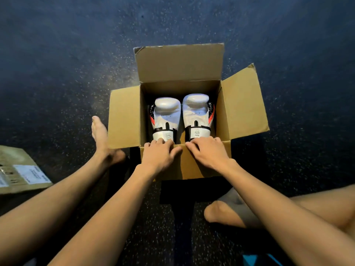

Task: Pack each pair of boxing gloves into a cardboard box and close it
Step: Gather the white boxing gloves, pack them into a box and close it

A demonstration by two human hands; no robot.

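Resting on the near rim of the open cardboard box (180, 73), both hands lie flat with fingers spread, grasping nothing: the left hand (160, 155) drapes over the rim in front of the left glove (166, 118), and the right hand (206, 152) does the same in front of the right glove (197, 116). The two white gloves stand side by side inside the box, cuffs toward the person, padded ends toward the far wall, almost touching each other and sitting close to the side walls. All four flaps are open. The far flap (179, 62) stands upright, the left flap (124, 118) and right flap (244, 106) splay outward, and the near flap (184, 164) hangs down under the hands. Room is free beyond the far flap and out to the right. On the left, a bare foot (99, 133) lies just beside the left flap. The surface is a dark speckled floor (57, 64). Another cardboard box (19, 169) with white labels sits at the left edge, well apart
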